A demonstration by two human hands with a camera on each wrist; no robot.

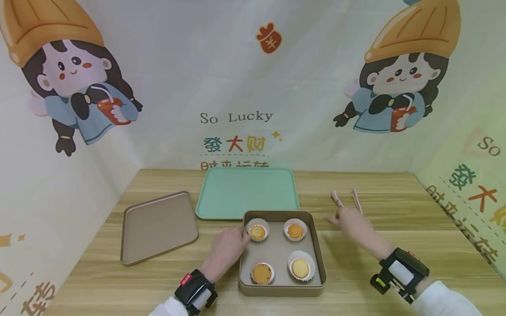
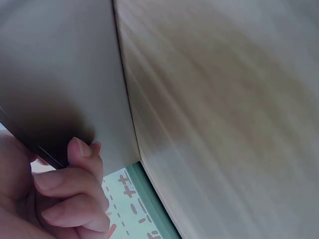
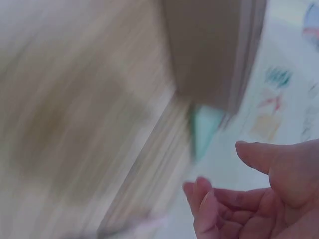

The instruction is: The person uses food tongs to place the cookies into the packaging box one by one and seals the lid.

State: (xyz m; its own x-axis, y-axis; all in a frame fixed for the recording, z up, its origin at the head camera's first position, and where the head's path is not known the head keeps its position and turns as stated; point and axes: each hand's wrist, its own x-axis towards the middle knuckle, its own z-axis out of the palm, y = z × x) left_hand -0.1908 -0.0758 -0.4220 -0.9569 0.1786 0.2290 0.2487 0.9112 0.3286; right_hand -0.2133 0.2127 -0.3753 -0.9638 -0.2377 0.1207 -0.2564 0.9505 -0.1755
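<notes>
A square brown baking tin [image 1: 276, 290] stands on the table, holding several cookies in white paper cups. Among them are a swirled cookie [image 1: 295, 231] at the back right and a round pale cookie [image 1: 300, 268] at the front right. My left hand [image 1: 227, 250] grips the tin's left wall, the thumb at the rim; its fingers [image 2: 75, 181] curl against the wall in the left wrist view. To the right of the tin, my right hand [image 1: 352, 221] is over pink-ended tongs [image 1: 357, 201], partly hiding them. In the right wrist view its thumb and fingers are apart, with nothing between them.
A flat brown tray [image 1: 158, 228] lies on the left of the wooden table [image 1: 395, 193]. Behind the tin lies a mint green tray [image 1: 249, 193], its front edge close to the tin's back wall. A printed cloth [image 1: 308, 87] hangs behind the table and along both sides.
</notes>
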